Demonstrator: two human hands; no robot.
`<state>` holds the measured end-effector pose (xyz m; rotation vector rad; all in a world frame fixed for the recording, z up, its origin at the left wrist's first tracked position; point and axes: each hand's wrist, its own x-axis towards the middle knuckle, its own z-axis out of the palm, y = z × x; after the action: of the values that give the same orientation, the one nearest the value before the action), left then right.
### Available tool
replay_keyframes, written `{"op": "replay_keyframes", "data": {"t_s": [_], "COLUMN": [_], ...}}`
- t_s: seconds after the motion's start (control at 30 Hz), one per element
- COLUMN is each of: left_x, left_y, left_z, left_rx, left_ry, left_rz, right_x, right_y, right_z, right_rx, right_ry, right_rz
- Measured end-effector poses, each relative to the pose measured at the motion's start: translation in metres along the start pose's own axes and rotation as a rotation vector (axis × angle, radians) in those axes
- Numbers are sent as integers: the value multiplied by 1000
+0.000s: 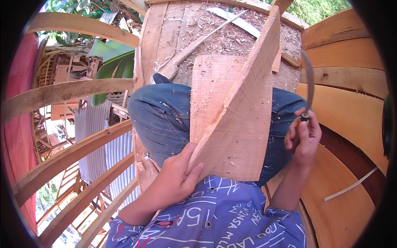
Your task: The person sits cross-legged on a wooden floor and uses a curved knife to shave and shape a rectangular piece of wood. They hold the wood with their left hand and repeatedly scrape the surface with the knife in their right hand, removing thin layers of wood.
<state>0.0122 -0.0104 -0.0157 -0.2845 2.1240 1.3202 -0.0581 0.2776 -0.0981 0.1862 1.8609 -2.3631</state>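
Note:
A wooden board (252, 78) stands tilted on its edge, running from my stomach away to the far right. My left hand (175, 173) is closed around its near end, thumb on the right face and fingers on the other side. Under it, a second wide board (209, 78) lies flat across my lap, with wood shavings scattered on it. To the right, my right hand (305, 138) is wrapped around the short dark handle of a knife. The knife's narrow, slightly curved blade (309, 80) points up and away, apart from the boards.
Shavings (202, 31) cover the plank floor ahead. A long stick-like wooden piece (194, 43) and a pale flat strip (235, 20) lie there. Slatted rails (74, 89) run along the left, above corrugated roofing (93, 124). A plank wall (347, 111) curves close on the right.

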Motion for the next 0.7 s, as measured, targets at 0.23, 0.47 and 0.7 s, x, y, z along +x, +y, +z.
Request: {"op": "replay_keyframes", "data": {"t_s": [0.23,0.47,0.7], "left_x": [1,0,-2], "left_y": [-1,-3,4], "left_z": [0,2,2], "left_rx": [-10,15,-65], "left_ry": [15,20,0], "left_rz": [72,76,-38], "right_x": [-12,-8,-25], "right_y": [10,7,12], "right_z": [46,39,49], "right_rx": [149,112,15], "right_ry": [-568,-595,-408], "right_rz": [524,595,455]}}
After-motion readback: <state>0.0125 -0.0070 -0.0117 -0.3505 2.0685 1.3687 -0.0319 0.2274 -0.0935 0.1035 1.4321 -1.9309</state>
